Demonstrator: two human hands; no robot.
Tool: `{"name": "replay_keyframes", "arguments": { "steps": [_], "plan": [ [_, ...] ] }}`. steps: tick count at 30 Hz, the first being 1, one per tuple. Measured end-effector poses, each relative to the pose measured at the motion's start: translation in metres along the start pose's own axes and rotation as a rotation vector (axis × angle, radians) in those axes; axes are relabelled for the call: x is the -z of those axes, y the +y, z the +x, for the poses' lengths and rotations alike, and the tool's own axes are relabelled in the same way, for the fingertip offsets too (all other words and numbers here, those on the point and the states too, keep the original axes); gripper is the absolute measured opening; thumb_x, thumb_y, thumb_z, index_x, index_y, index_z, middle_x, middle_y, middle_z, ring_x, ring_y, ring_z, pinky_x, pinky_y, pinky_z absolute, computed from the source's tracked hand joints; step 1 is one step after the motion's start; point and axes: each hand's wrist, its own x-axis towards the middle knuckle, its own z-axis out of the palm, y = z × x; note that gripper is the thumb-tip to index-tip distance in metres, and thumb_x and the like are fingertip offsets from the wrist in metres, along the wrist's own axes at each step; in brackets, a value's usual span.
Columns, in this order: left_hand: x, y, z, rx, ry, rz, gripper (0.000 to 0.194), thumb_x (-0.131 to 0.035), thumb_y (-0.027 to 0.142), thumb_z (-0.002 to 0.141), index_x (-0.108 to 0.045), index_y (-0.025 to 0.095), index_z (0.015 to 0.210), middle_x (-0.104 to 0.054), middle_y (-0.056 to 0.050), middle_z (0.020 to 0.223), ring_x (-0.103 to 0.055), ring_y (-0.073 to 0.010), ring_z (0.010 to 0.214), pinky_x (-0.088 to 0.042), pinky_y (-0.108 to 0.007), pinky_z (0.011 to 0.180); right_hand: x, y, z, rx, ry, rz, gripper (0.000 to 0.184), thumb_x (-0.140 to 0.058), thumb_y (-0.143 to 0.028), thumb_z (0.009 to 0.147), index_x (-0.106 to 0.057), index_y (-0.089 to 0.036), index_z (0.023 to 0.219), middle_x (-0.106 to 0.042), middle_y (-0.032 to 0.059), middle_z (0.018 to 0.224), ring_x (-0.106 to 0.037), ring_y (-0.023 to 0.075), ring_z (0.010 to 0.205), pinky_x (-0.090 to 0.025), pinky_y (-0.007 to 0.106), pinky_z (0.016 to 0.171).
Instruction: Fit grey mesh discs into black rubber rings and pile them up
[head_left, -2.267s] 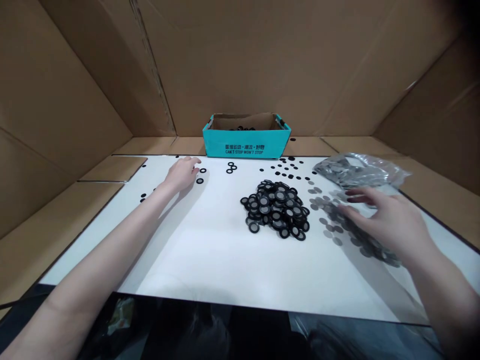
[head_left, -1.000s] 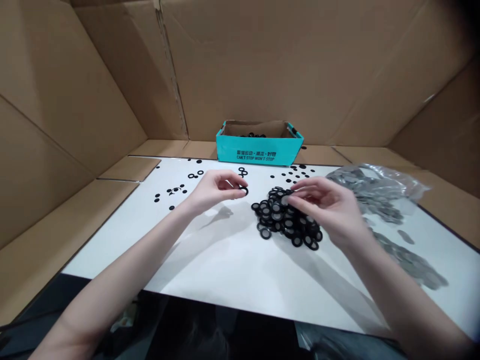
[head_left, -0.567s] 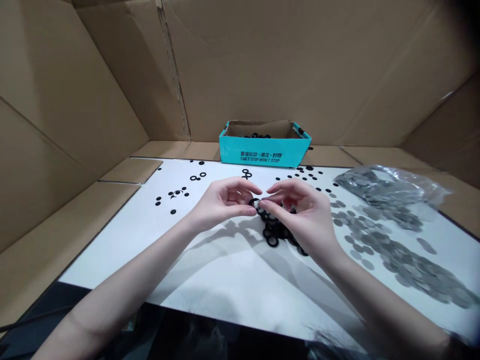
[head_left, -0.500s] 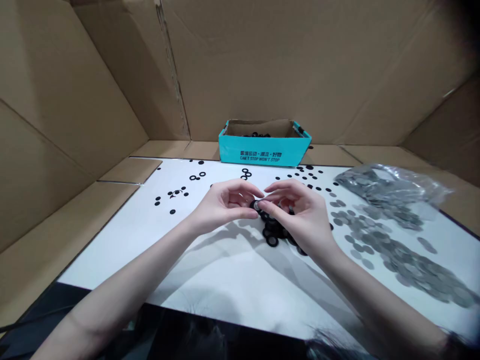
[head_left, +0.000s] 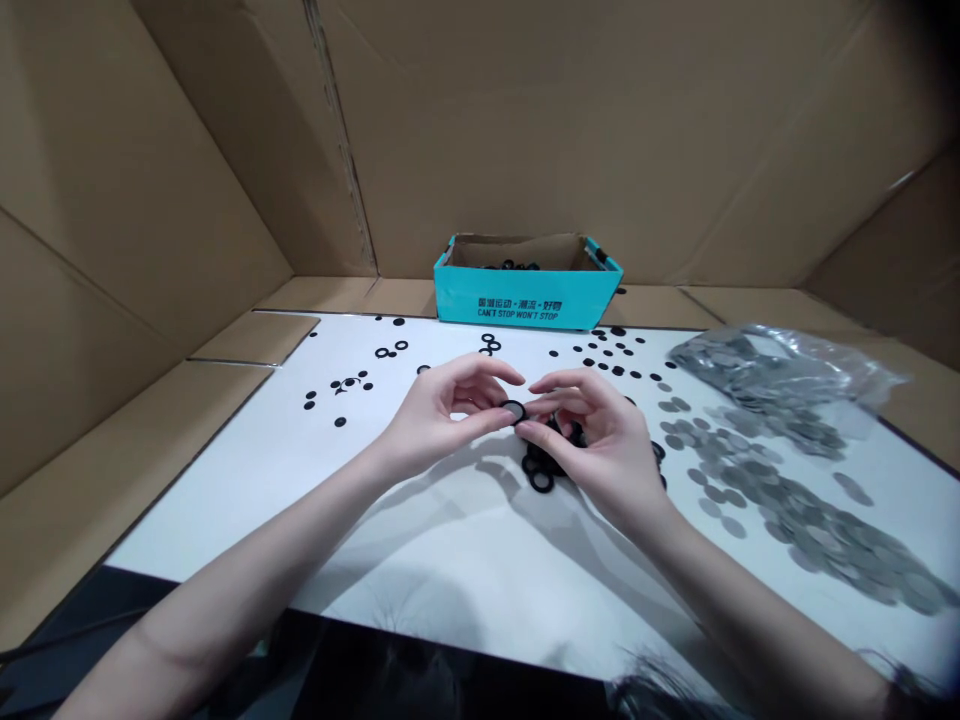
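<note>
A black rubber ring with a grey centre (head_left: 514,411) sits at the fingertips of my left hand (head_left: 442,420), pinched between thumb and index finger. My right hand (head_left: 600,450) is next to it, fingertips almost meeting the ring, and I cannot tell if they grip it. Below both hands lies a heap of black rings with grey mesh centres (head_left: 541,481), mostly hidden by my right hand. To the right, flat grey metal mesh discs (head_left: 795,510) lie spread over the table.
A teal cardboard box (head_left: 525,310) holding black rings stands at the table's far edge. A clear plastic bag of grey discs (head_left: 780,370) lies far right. Small black rings (head_left: 600,355) dot the white table (head_left: 225,510). Brown cardboard (head_left: 600,130) walls surround it.
My hands have come together over the heap from their earlier spread positions, and the left now pinches a ring. Grey discs have spread across the right of the table. The view has shifted slightly.
</note>
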Motion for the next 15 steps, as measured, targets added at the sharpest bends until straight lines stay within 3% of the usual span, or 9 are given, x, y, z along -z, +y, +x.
{"name": "replay_keyframes", "arguments": {
  "steps": [10, 15],
  "plan": [
    [-0.0104, 0.0049, -0.0017, -0.039, 0.106, 0.017, 0.028, -0.078, 0.019, 0.083, -0.065, 0.018, 0.107, -0.07, 0.001, 0.084, -0.068, -0.0091, 0.079, -0.056, -0.02, 0.077, 0.0007, -0.0039, -0.0028, -0.028, -0.036, 0.044, 0.022, -0.076, -0.022, 0.078, -0.06, -0.025, 0.092, -0.068, -0.0056, 0.061, -0.065, 0.0149, 0.058, -0.044, 0.029, 0.057],
    [-0.0043, 0.0086, 0.0004, -0.001, -0.019, -0.005, 0.029, -0.077, 0.019, 0.084, -0.058, 0.019, 0.106, -0.067, 0.003, 0.08, -0.066, -0.0087, 0.075, -0.054, -0.021, 0.076, 0.003, -0.0034, -0.0016, -0.05, -0.056, 0.126, 0.028, -0.078, -0.019, 0.075, -0.056, -0.026, 0.09, -0.065, -0.008, 0.061, -0.064, 0.0131, 0.06, -0.044, 0.027, 0.059]
  ]
}}
